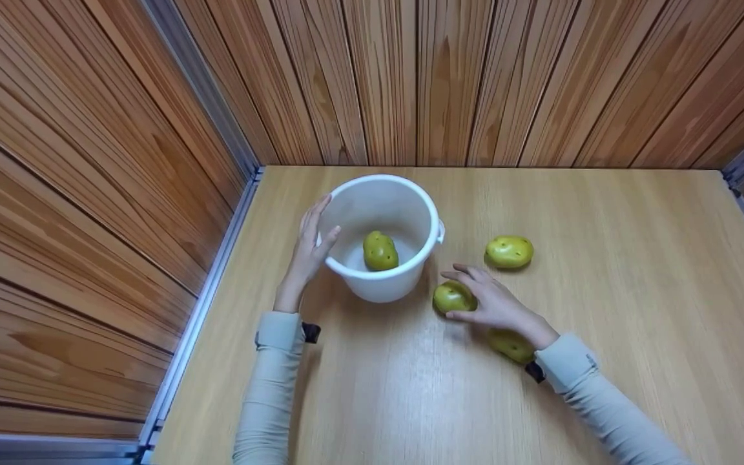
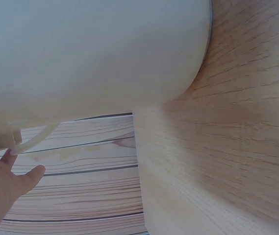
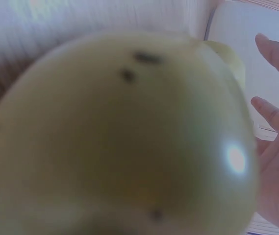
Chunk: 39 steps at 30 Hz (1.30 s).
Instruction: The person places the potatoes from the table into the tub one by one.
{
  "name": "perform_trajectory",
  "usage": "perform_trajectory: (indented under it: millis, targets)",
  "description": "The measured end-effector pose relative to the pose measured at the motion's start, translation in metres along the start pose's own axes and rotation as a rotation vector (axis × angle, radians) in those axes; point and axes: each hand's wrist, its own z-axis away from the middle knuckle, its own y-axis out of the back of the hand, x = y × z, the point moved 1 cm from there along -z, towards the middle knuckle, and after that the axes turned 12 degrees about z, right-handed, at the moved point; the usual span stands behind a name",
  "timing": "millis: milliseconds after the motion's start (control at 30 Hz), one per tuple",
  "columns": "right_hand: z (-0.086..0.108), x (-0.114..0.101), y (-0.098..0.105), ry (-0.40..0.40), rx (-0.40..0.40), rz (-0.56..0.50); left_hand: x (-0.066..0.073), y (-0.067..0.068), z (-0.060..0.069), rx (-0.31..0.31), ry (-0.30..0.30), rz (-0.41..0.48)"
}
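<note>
A white bucket (image 1: 382,287) stands on the table with one yellow-green potato (image 1: 380,250) inside. My left hand (image 1: 308,255) rests at the bucket's left rim, fingers extended and thumb spread over the edge. In the left wrist view, the fingertips of the left hand (image 2: 2,183) are by the bucket's handle (image 2: 36,139), partly hidden. My right hand (image 1: 491,300) reaches around a potato (image 1: 453,298) right of the bucket, thumb and fingers spread; firm contact is not visible. Under that wrist lies another potato (image 1: 511,345), which looms large in the right wrist view.
One more potato (image 1: 509,252) lies on the table beyond the right hand. Wood-plank walls (image 1: 449,84) rise behind and to the left of the table (image 1: 372,400). A metal rail (image 1: 201,290) runs along the left edge.
</note>
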Motion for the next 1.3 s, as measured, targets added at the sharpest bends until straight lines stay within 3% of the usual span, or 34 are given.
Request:
perform_trajectory:
  millis: [133,367,833,1300]
  targets:
    - [0.0,0.0,-0.001,-0.001,0.001,-0.002,0.0,0.0,0.0,-0.005,0.013,-0.003]
    - [0.0,0.0,-0.003,0.031,0.017,0.022,-0.001,0.0,-0.002,-0.007,-0.039,0.035]
    - [-0.002,0.0,-0.009,0.008,-0.043,0.019,-0.001,0.0,0.0,-0.005,-0.001,0.015]
    - [-0.001,0.004,-0.013,0.027,-0.06,0.027,0.0,0.0,-0.001,-0.007,-0.031,-0.004]
